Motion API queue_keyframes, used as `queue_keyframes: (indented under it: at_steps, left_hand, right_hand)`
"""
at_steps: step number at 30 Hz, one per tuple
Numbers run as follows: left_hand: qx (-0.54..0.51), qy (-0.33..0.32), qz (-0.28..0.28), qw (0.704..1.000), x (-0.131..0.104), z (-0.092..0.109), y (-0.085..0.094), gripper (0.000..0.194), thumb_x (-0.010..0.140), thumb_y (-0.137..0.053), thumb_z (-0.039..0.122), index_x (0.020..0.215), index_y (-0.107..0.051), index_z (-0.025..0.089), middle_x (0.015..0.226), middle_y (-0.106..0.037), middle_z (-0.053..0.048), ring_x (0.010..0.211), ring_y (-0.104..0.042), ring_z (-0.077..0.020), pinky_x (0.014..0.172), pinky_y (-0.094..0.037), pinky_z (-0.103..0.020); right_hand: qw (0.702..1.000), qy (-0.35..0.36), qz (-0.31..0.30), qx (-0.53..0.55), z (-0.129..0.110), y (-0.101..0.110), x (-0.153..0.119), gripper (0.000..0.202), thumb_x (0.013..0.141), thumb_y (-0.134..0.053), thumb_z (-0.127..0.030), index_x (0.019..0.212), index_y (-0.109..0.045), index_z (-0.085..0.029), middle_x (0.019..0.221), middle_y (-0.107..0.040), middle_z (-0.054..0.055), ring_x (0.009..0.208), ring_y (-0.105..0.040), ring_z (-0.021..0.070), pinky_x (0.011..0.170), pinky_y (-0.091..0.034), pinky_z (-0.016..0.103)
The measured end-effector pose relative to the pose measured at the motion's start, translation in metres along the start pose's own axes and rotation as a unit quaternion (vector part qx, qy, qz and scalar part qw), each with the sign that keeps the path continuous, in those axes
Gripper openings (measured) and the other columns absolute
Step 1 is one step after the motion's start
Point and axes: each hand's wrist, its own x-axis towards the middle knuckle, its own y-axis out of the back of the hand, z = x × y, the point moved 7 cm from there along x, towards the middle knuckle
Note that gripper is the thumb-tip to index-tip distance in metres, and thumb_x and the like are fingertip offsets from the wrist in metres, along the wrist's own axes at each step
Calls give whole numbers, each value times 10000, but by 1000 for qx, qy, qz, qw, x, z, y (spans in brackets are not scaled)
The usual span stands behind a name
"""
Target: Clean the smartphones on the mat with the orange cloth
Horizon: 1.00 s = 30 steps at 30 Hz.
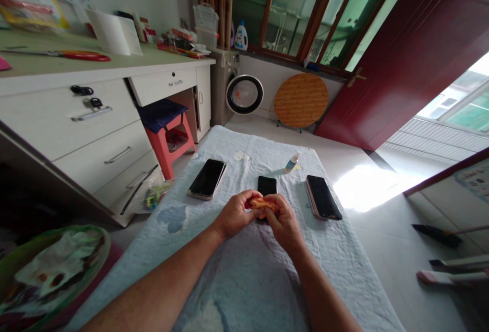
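Note:
Both my hands meet over the middle of the cloth-covered table [244, 266], pinching a small crumpled orange cloth [263, 203] between them. My left hand [237, 215] grips its left end, and my right hand [283, 220] grips its right end. Just beyond and partly beneath the hands lies a smartphone [267, 185] with a dark screen; its near part is mostly hidden. To the left is a stack topped by a black-screened phone [208, 177]. On the right rests another dark-screened phone [324, 197] on a pinkish one. A small spray bottle [292, 163] stands behind them.
A waste bin [103, 255] with crumpled paper sits at the lower left. Beyond it are a red stool [171, 143] and white drawers [103, 148]. A washing machine [223, 87] with its door open, a folded round wooden table [301, 99] and a red door [382, 57] stand behind.

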Motion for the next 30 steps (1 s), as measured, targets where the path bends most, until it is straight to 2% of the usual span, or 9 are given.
queue_keyframes:
  at_steps: [2,4,7,11,15,18,20,23,30]
  left_hand:
    - [56,-8,38,998,0,0,6,346,795,-652,320,1105,-576,188,991,-663,-34,794,-603,-153,745,-489,-269]
    - [138,-30,48,989,-1,4,8,289,808,-617,282,1081,-584,195,997,-646,-39,777,-583,-156,750,-488,-287]
    - [257,-93,-14,962,-6,15,-5,160,833,-553,226,971,-627,197,957,-638,-49,868,-577,-196,833,-466,-330]
    - [329,-151,-87,928,-17,33,-27,239,840,-550,212,1069,-619,199,1051,-650,-61,974,-558,-235,906,-435,-372]
    - [371,-169,-114,906,-24,40,-42,287,847,-568,229,1128,-590,177,1154,-632,-78,1022,-547,-247,913,-431,-383]
    - [405,-158,-114,893,-26,35,-47,229,871,-529,201,1084,-608,168,1126,-647,-87,985,-563,-245,869,-445,-385]
    - [427,-152,-114,884,-27,31,-50,212,884,-490,159,1053,-616,166,1112,-654,-93,969,-570,-242,835,-451,-382]
    - [458,-149,-106,870,-30,27,-54,219,890,-465,128,1054,-606,158,1137,-646,-104,960,-570,-242,799,-452,-377]
    - [496,-170,-111,844,-41,30,-72,223,898,-490,155,1100,-577,125,1215,-601,-129,954,-559,-238,794,-448,-371]
  right_hand:
    - [999,0,23,-29,2,5,4,193,809,-499,-206,981,-587,-196,949,-579,44,861,-568,162,788,-459,283]
    - [997,-10,39,-65,4,11,10,216,809,-526,-239,1008,-597,-193,949,-565,50,849,-562,167,779,-460,288]
    - [993,-9,32,-110,5,15,26,249,825,-548,-288,1048,-613,-198,940,-535,46,814,-556,162,779,-464,295]
    - [987,19,6,-160,-3,13,59,153,847,-535,-271,914,-649,-195,913,-502,34,806,-544,148,807,-454,286]
    - [975,54,-20,-214,-2,0,91,180,860,-486,-182,913,-658,-185,939,-487,33,843,-525,137,821,-426,258]
    - [965,54,-45,-253,11,-12,105,229,863,-475,-148,1020,-636,-189,977,-485,36,871,-513,138,840,-408,253]
    - [955,48,-67,-285,21,-19,110,273,868,-465,-128,1083,-621,-190,1004,-483,48,882,-502,146,845,-400,256]
    - [936,63,-113,-328,31,-26,110,271,895,-437,-129,1029,-663,-192,1011,-481,72,900,-479,167,839,-386,264]
    - [905,104,-191,-366,29,-33,105,276,929,-438,-211,964,-711,-235,1002,-480,79,912,-449,188,815,-376,274]
